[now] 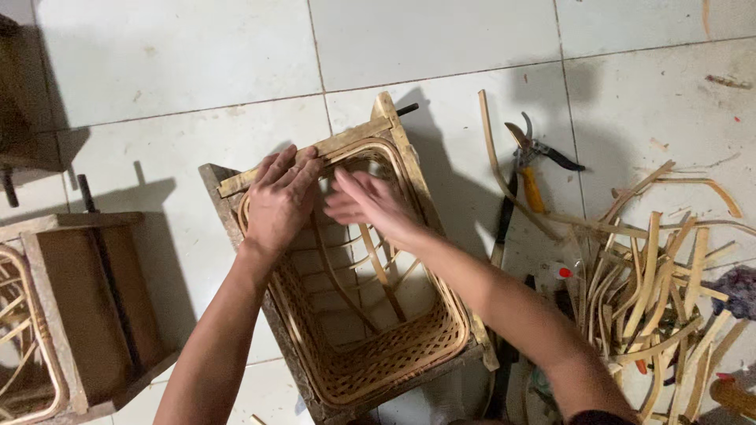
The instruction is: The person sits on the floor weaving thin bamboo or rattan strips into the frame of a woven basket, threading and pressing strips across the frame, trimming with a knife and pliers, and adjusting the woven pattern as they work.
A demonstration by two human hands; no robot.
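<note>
A half-woven rattan basket (409,346) sits inside a wooden frame mould (346,143) on the tiled floor. My left hand (279,201) lies flat, palm down, on the basket's far rim and the frame's top bar. My right hand (366,203) hovers inside the basket's far end, blurred, fingers apart, touching the weave near the rim. Upright rattan ribs (378,271) cross the basket's open bottom.
Pruning shears (531,161) with a yellow handle lie to the right, beside a dark-handled tool (504,224). A pile of cut rattan strips (654,275) covers the right floor. Another wooden mould with a basket (55,307) stands at the left.
</note>
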